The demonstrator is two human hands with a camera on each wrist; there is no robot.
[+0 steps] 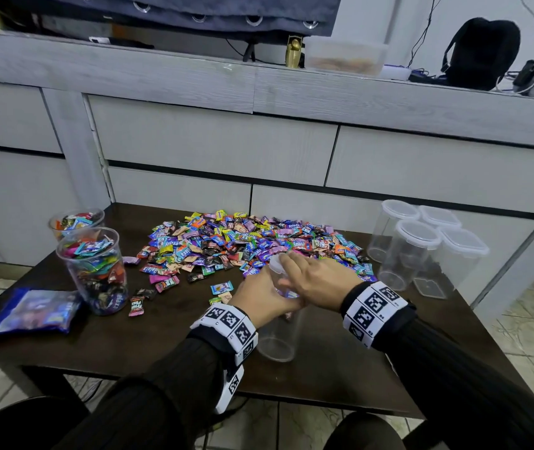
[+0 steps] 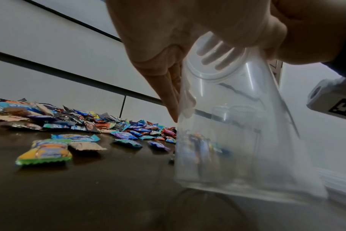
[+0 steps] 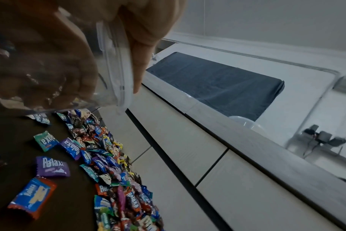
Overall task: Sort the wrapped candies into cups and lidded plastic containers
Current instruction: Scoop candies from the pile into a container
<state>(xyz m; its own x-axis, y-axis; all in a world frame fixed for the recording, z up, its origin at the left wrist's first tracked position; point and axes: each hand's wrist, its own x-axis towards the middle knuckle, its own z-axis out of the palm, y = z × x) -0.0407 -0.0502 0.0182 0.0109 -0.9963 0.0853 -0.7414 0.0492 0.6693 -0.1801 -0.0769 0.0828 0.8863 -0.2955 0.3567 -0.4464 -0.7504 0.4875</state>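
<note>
**A:** What step are you on?

**B:** Closest to you, you've got a clear container [image 1: 277, 336] standing on the dark table [image 1: 161, 345], tipped a little, with both hands at its top. I'd judge you're working its lid [image 1: 278, 262], most likely taking it off so candies can go in. The jar looks nearly empty, though the left wrist view is too blurred to be sure.

**A:** And my hands?

**B:** Your left hand [image 1: 260, 302] is wrapped round the upper wall, fingers curled against the plastic, steadying it. Your right hand [image 1: 319, 280] lies over the top from the right, its fingers [image 3: 140, 65] curled over the lid's rim. So both are closed on something: left on the jar, right on the lid.

**A:** What does the next move need?

**B:** Probably a firm hold low with the left while the right works the lid free. The jar is light and leaning, so it could skid or tip.

**A:** Where's everything else?

**B:** Just beyond your hands lies the heap of wrapped candies [image 1: 246, 245], with strays nearer you. To the left stand two cups [image 1: 96, 271], both full, and a blue bag [image 1: 28, 313] lies flat beside the nearer one. Far right, four more lidded containers [image 1: 421, 245] wait in a cluster, empty.
</note>
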